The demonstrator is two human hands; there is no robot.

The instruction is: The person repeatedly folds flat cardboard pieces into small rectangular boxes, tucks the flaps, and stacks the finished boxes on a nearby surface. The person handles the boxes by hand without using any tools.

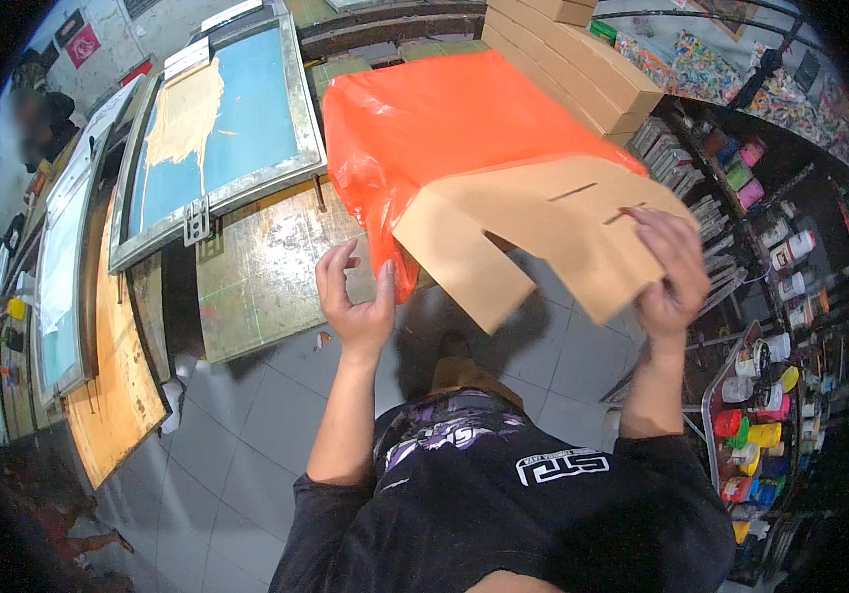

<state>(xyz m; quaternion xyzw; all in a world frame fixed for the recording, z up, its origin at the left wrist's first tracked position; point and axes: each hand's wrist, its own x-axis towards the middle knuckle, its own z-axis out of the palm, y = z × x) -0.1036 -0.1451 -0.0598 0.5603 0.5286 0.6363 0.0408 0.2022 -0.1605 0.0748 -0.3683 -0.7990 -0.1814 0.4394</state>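
Note:
A brown die-cut cardboard sheet (503,222) with slots and a notched near edge lies partly over an orange-red plastic sheet or bag (464,109), its flaps sticking out past the near side. My right hand (671,265) grips the cardboard at its right edge, fingers bent over the top. Beside the hanging left corner of the plastic is my left hand (357,301), fingers curved and apart, with nothing in it. Whatever lies under the plastic is hidden.
Left of the plastic, a framed printing screen (266,99) carries smeared beige ink. Folded cardboard boxes (572,69) are stacked behind. Paint tubs (760,435) crowd a rack at the right. A wooden board (113,395) juts out at the left, near another person (44,124).

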